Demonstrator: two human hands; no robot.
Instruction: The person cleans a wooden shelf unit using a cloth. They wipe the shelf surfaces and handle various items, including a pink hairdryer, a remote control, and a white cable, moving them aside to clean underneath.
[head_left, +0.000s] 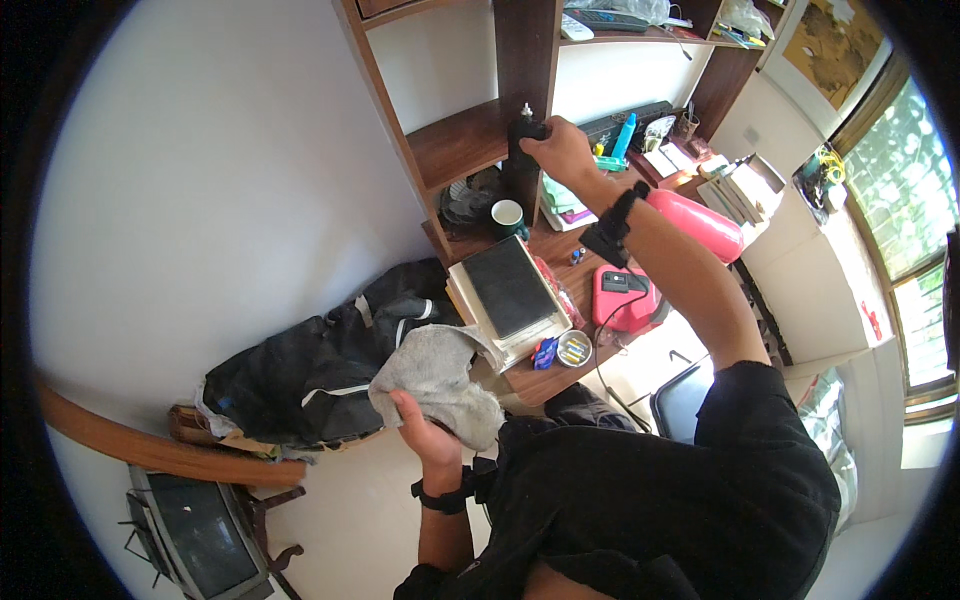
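Observation:
My left hand (427, 439) grips a worn grey cloth (442, 371) that hangs in loose folds in front of my body. Stretched up toward the wooden shelf unit (454, 150), my right hand (566, 154) has its fingers around a dark object (523, 142) with a small pale tip on top. The exact kind of this object cannot be made out against the dark shelf upright. Below it, a dark mug (517, 229) with a white inside stands at the shelf's foot. Both wrists wear black straps, and a cable trails from the right one.
On the wooden desk (536, 386) lie a black-covered book (510, 289) on a paper stack, a small bowl of batteries (574, 349) and a pink desk lamp (697, 225). Black bags or clothing (285, 382) lie along the wall. An old television (202, 529) stands lower left; a chair (682, 401) is right.

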